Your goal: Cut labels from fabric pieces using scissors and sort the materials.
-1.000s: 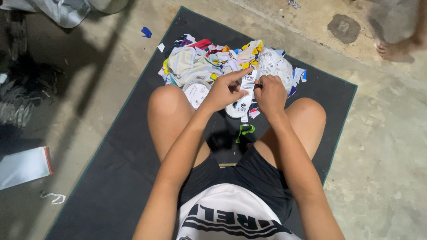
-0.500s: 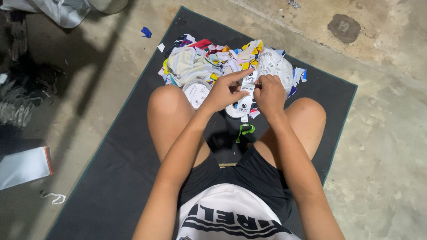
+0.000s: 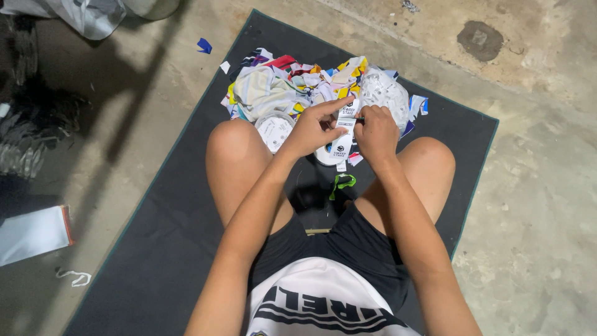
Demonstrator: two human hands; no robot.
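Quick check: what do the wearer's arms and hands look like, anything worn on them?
Both arms are bare from shoulder to wrist: no sleeves in view, no gloves, watch or bands. The left hand and right hand are bare too, with no rings visible on the fingers. Clothing seen is a white top with bold black lettering and dark shorts.

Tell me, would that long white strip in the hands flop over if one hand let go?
Probably. The white strip looks thin, like a fabric label, and its lower end hangs loose below the left hand and right hand. It seems very light, so it likely wouldn't slip out.
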